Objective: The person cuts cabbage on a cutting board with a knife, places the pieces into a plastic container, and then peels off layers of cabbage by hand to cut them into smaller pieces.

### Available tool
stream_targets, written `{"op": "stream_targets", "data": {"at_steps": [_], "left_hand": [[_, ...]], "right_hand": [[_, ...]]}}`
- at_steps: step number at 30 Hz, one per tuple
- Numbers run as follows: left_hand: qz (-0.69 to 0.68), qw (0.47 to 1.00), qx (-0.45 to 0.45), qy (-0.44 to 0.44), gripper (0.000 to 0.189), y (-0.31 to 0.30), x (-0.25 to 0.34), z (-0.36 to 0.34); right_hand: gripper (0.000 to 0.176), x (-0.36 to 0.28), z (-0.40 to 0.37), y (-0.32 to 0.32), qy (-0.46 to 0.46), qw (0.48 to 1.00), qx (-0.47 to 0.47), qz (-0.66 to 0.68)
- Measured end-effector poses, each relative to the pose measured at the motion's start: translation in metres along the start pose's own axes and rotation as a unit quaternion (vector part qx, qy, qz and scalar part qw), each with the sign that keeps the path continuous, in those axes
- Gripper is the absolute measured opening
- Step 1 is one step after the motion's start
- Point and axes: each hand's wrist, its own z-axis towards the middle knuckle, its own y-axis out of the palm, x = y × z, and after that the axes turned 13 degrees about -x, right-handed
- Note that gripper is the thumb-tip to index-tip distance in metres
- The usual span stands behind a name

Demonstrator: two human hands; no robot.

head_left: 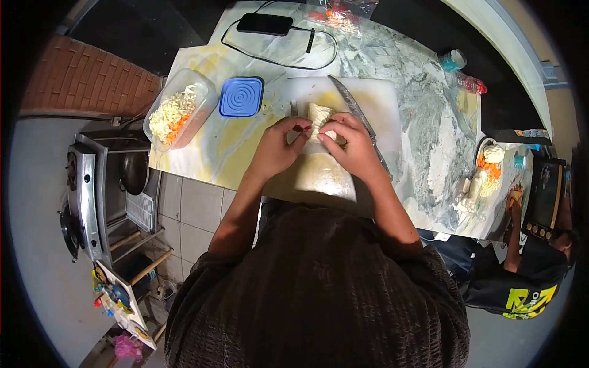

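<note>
A pale, ridged vegetable piece (318,115) lies on the white cutting board (383,101), between my two hands. My left hand (283,142) is closed in a pinch at its left side, with a small dark red thing (299,128) showing at the fingertips; I cannot tell what this is. From the right, my right hand (348,142) has its thumb and fingers closed on the lower part of the pale piece. A long knife (356,110) rests along the board, its blade pointing away and its lower part passing beside my right hand.
Left of the board sit a blue square lid (242,97) and a clear tub (205,92) of shredded cabbage and carrot. A phone (265,24) with a looped cable lies at the back, near a plastic bag (356,9). At right, another person (521,276) reaches over the table beside more vegetables (489,172).
</note>
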Motion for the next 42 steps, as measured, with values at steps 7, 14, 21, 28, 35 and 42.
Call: {"op": "stream_targets", "data": {"at_steps": [7, 14, 21, 28, 35, 42], "left_hand": [[0.002, 0.999, -0.004, -0.038, 0.021, 0.001, 0.005, -0.001], [-0.001, 1.0, 0.002, -0.028, 0.021, 0.0, 0.006, -0.002], [0.03, 0.999, 0.044, 0.008, 0.025, 0.004, 0.003, -0.001], [0.142, 0.987, 0.033, 0.069, 0.031, 0.011, 0.004, 0.006], [0.206, 0.976, -0.025, 0.071, 0.05, 0.015, 0.002, 0.017], [0.306, 0.948, -0.041, 0.08, 0.06, 0.019, -0.006, 0.028]], "right_hand": [[0.011, -0.003, -0.001, 0.0, 0.0, 0.999, -0.001, -0.047], [0.011, 0.0, 0.001, 0.002, 0.0, 0.999, 0.015, -0.032], [0.011, 0.001, 0.003, 0.0, 0.093, 0.99, 0.074, 0.072], [0.01, 0.01, 0.003, -0.005, 0.133, 0.963, 0.209, 0.106], [0.013, 0.029, -0.007, -0.011, 0.072, 0.97, 0.229, -0.034], [0.023, 0.021, -0.011, -0.005, 0.167, 0.961, 0.206, 0.071]]}}
